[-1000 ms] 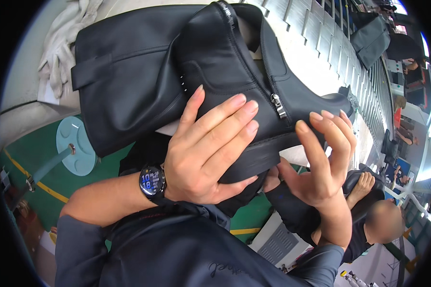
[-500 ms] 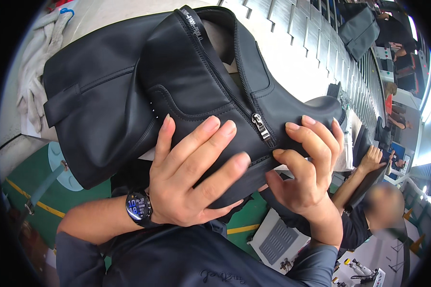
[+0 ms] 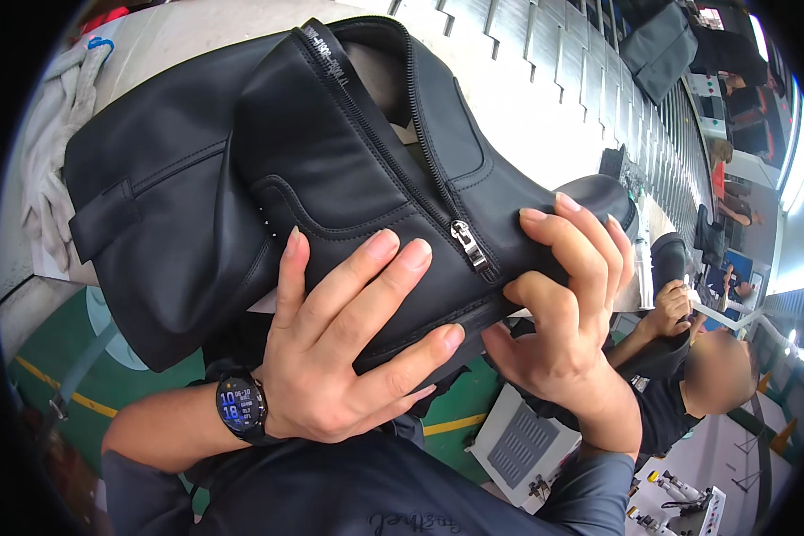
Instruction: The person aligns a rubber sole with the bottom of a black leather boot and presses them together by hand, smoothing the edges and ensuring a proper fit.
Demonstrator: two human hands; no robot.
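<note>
A black leather boot (image 3: 322, 192) lies on its side across the worktable, toe to the right and wide shaft folded over to the left. Its side zipper is undone down to the silver zipper pull (image 3: 468, 245), and the pale lining shows in the gap. My left hand (image 3: 330, 353), a smartwatch on its wrist, rests on the near side with fingers spread. Bent around the near edge by the zipper's lower end, my right hand (image 3: 567, 299) grips the boot, fingers on top and thumb below. The contact under the thumb is partly hidden.
White work gloves (image 3: 58, 170) lie at the table's left end. A slatted metal conveyor (image 3: 590, 98) runs behind, with another black leather piece (image 3: 661, 54) on it. At the right, a co-worker's hand (image 3: 670, 308) holds a dark boot-like item.
The boot and both my hands appear slightly shifted left and down in view. My left hand stays spread, my right stays curled at the edge. The co-worker's held item has been raised.
</note>
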